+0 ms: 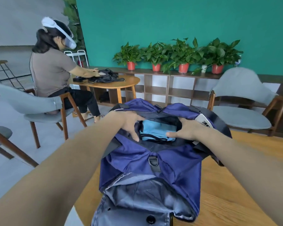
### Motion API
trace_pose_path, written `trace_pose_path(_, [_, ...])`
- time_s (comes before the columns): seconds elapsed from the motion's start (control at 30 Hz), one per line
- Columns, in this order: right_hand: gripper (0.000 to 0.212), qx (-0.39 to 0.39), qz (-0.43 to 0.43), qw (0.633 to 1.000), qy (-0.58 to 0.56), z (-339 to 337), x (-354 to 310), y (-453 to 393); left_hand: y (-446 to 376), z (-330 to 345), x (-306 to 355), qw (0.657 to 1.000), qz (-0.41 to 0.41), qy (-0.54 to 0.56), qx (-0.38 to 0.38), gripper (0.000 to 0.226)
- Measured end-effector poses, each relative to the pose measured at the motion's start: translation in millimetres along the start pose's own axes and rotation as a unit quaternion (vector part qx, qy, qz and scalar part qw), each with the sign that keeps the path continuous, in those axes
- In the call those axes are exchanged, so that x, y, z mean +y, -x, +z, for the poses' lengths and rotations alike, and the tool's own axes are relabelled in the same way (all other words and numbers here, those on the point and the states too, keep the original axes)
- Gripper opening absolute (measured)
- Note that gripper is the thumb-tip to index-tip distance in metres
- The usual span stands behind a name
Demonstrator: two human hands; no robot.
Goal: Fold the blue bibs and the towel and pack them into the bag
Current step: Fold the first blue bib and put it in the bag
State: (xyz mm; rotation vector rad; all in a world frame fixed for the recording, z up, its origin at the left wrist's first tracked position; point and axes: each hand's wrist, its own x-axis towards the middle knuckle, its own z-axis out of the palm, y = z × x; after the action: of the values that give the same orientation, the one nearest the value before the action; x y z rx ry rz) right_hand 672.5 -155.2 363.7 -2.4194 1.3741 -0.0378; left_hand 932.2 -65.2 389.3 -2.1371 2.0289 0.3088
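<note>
Bag (147, 162) lies on the table (232, 190), toward its left edge, mouth at the far end. Folded bibs (157, 130) sit inside the mouth. Left hand (129, 123) on the mouth's left rim, right hand (186, 129) on its right rim. Chair (242, 108) behind the table's far right corner; seated person (55, 74) far left.

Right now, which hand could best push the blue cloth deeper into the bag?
Probably the right hand: its fingers already lie on the blue cloth, while the left hand rests at the bag opening's edge.
</note>
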Motion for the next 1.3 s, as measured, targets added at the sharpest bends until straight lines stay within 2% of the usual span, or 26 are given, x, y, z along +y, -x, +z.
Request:
trace_pose_path(0.07, [0.111, -0.014, -0.009, 1.000, 0.017, -15, 0, 4, 9, -10, 4, 0.998, 0.002, -0.065, -0.010, 0.104])
trace_pose_path(0.17, [0.117, -0.031, -0.020, 0.999, 0.035, -35, -3, 16, 24, -23, 6, 0.996, 0.003, -0.084, -0.017, 0.102])
trace_pose_path(0.3, [0.117, -0.016, -0.030, 0.998, 0.061, -51, -6, 27, 44, -37, 15, 1.000, 0.002, -0.011, -0.005, 0.106])
trace_pose_path(0.43, [0.131, -0.080, -0.001, 0.994, 0.071, -19, 0, 21, 37, -6, 29, 0.999, -0.020, 0.037, -0.018, 0.119])
trace_pose_path(0.53, [0.114, -0.057, -0.012, 0.997, 0.049, 21, 3, 19, 17, 30, 38, 0.998, -0.025, 0.059, -0.011, 0.117])
trace_pose_path(0.67, [0.089, -0.023, -0.055, 0.998, -0.010, 45, 2, 25, -2, 59, 46, 0.994, -0.015, 0.095, 0.060, 0.104])
trace_pose_path(0.77, [0.077, 0.001, -0.068, 0.997, -0.025, 43, 2, 31, -1, 62, 49, 0.993, -0.012, 0.095, 0.072, 0.080])
trace_pose_path(0.87, [0.061, 0.023, -0.086, 0.995, -0.051, 29, -2, 46, 10, 49, 56, 0.994, -0.015, 0.086, 0.067, 0.070])
trace_pose_path(0.93, [0.059, 0.028, -0.099, 0.992, -0.073, 14, -3, 67, 21, 35, 66, 0.994, -0.013, 0.080, 0.067, 0.063])
trace_pose_path(1.03, [0.058, 0.032, -0.120, 0.984, -0.124, -16, 11, 115, 46, 9, 96, 0.994, 0.009, 0.068, 0.084, 0.058])
trace_pose_path(1.13, [0.056, 0.066, -0.117, 0.983, -0.126, -47, 49, 173, 70, -11, 148, 0.990, 0.053, 0.070, 0.107, 0.043])
trace_pose_path(1.2, [0.058, 0.088, -0.090, 0.985, -0.114, -62, 85, 210, 79, -18, 193, 0.987, 0.086, 0.066, 0.119, 0.039])
trace_pose_path(1.3, [0.062, 0.108, -0.027, 0.990, -0.092, -72, 149, 261, 83, -19, 271, 0.982, 0.138, 0.056, 0.120, 0.047])
